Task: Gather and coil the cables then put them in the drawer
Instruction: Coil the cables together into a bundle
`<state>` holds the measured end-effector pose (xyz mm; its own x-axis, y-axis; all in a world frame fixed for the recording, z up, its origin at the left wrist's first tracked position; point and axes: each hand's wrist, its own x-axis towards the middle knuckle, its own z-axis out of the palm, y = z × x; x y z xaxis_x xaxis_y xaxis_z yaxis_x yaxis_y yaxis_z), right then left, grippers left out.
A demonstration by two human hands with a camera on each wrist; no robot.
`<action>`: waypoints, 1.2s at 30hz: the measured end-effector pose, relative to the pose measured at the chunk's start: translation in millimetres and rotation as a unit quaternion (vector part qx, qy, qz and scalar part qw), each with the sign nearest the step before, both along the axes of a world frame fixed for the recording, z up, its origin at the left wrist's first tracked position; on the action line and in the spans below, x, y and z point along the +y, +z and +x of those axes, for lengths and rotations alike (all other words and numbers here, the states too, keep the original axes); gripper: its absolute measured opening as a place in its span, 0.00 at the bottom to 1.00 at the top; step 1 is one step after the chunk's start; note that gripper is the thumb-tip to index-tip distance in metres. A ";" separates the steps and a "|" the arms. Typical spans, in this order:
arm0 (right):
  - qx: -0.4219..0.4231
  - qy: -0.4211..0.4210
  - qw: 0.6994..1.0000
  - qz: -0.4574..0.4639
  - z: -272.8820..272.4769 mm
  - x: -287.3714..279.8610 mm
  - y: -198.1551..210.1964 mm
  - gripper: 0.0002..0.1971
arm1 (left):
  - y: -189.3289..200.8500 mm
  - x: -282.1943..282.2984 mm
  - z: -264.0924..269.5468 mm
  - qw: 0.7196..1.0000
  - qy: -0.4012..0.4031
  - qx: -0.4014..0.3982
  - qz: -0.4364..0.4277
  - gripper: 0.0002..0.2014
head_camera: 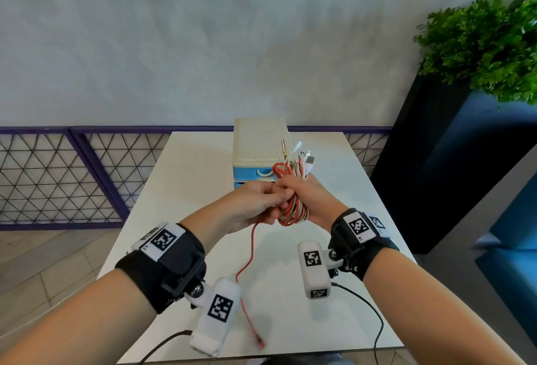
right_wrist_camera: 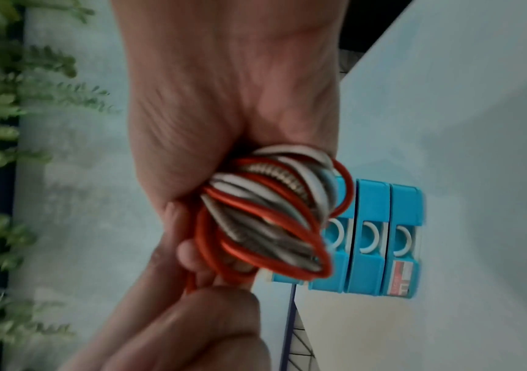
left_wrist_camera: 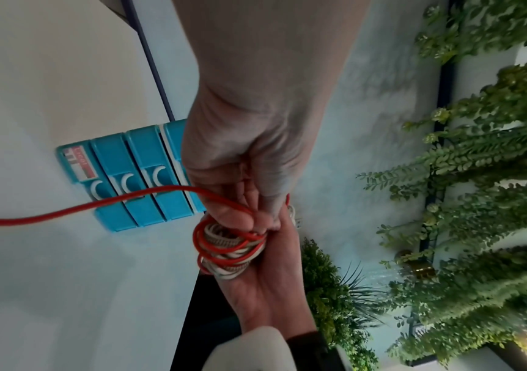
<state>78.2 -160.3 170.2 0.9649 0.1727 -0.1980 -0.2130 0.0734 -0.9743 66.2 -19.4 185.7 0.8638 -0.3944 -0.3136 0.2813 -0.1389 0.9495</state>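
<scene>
Above the white table, my right hand grips a bundle of coiled cables, red, white and braided, with plug ends sticking up. The same bundle fills my right palm in the right wrist view. My left hand pinches the red cable where it joins the coil. The red cable's loose tail hangs down to the table, its plug near the front edge. Behind the hands stands a small drawer unit with blue drawers, all closed.
A black planter with green foliage stands to the right of the table. A purple-framed mesh railing runs behind it. Thin black wires trail from the wrist cameras across the table's front.
</scene>
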 end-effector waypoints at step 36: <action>0.110 0.132 0.983 0.070 1.2 -12.9 2.2 0.05 | -12.9 25.9 12.7 0.907 0.093 -0.372 0.175 0.13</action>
<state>79.5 -173.1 172.3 0.8194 0.4520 -0.3526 -0.4462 0.1167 -0.8873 78.9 6.4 172.8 0.9292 -0.2082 0.3052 -0.3691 -0.4844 0.7932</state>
